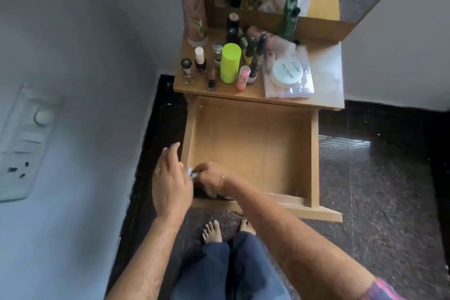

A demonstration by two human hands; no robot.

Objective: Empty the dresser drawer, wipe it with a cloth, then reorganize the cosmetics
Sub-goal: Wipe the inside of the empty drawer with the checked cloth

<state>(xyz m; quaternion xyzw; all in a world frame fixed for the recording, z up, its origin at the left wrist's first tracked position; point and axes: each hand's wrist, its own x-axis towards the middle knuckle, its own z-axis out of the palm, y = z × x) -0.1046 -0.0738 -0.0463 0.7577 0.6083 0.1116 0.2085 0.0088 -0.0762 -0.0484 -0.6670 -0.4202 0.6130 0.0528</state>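
The right hand (209, 178) reaches into the near-left corner of the open drawer (253, 151), its fingers curled down around a small silvery item (192, 173) that is too blurred to identify. The left hand (170, 185) hovers just beside it, at its nine o'clock, over the drawer's left wall, with the fingers loose and extended and holding nothing; a thin ring sits on one finger. A slim bangle circles the right wrist. Something dark lies under the right wrist at the drawer's front edge, but what it is cannot be told.

The rest of the drawer floor shows bare wood. At the drawer's twelve o'clock, the dresser top (323, 95) carries the cosmetics: a cluster of nail polish bottles (253, 66) around a lime-green cylindrical container (230, 62), and at the cluster's three o'clock a white round jar (287, 72) resting on a clear flat pouch (299, 87). A tall pink lotion bottle (193, 7) stands at the cluster's eleven o'clock against the mirror (326, 0), which reflects the bottles.

At the hands' six o'clock, bare feet and blue trousers stand on the dark speckled floor (377, 190). A wall switch plate (23, 143) sits at the hands' nine o'clock, well apart.
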